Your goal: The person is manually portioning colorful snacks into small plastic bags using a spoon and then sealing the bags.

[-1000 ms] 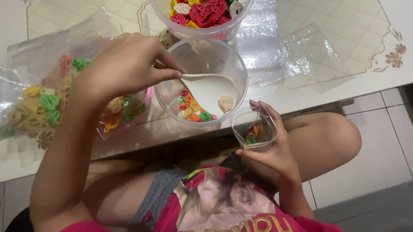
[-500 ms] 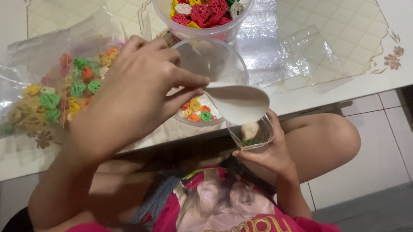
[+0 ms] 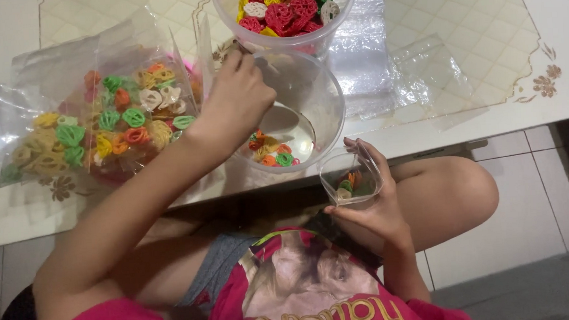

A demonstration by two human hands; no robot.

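Note:
My left hand grips the handle of a white spoon and dips it into a clear plastic bowl on the white table. A few coloured, flower-shaped raw crackers lie at the bowl's bottom. My right hand holds a small clear plastic pouch below the table edge, over my knee. The pouch is held open at the top and has a few coloured crackers in it.
A large clear bag of coloured crackers lies at the left on the table. Behind the bowl stands a second clear tub full of red, yellow and green crackers. Empty plastic bags lie to the right. Tiled floor is below.
My left hand carried the spoon from the bowl over to the pouch, then swung it back into the bowl. The pouch in my right hand stayed in place.

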